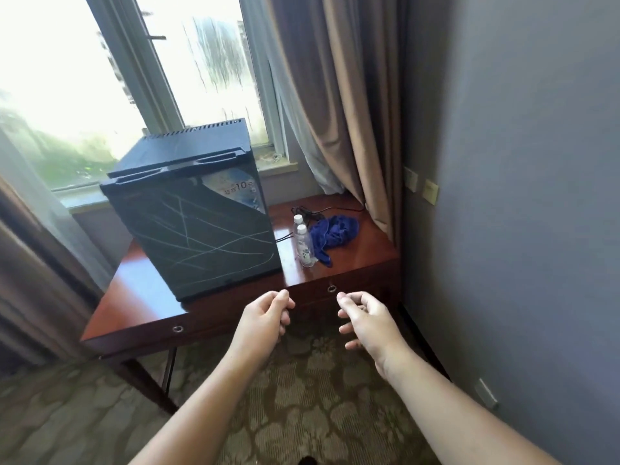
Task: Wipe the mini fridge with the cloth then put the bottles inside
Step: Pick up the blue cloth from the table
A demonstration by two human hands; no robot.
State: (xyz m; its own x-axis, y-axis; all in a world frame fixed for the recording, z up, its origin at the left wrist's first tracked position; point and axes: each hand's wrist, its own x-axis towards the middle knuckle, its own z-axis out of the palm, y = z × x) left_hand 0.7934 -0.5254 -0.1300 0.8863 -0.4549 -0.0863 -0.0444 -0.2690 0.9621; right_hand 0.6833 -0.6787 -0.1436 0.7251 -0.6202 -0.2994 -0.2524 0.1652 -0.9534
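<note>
**Entry: cloth ahead of the right grip, both grips empty**

I am viewing both grips just short of the desk's (355,263) front edge, over the patterned carpet (302,380). The left grip (268,317) and right grip (365,318) are hanging released, fingers loosely curled, grasping nothing.

The blue cloth (335,231) is lying crumpled on the right part of the desk, beyond the right grip and slightly inward of it. Its bulk is sitting toward the back and a tail is trailing toward the front edge, so its long axis is running roughly front to back. The right grip is nearer, so I am judging it the one to reach.

Two bottles (303,243) are standing upright, one behind the other, between the mini fridge (198,223) and the cloth, just beside the tail. I cannot tell whether they are touching it. A reach from the right side should be avoiding them.

The fridge is standing on the left of the desk, door closed, pale streaks crossing it. The surface is glossy red-brown wood. A window and curtain (335,112) are behind it, and a grey wall (520,196) is close on the right.
</note>
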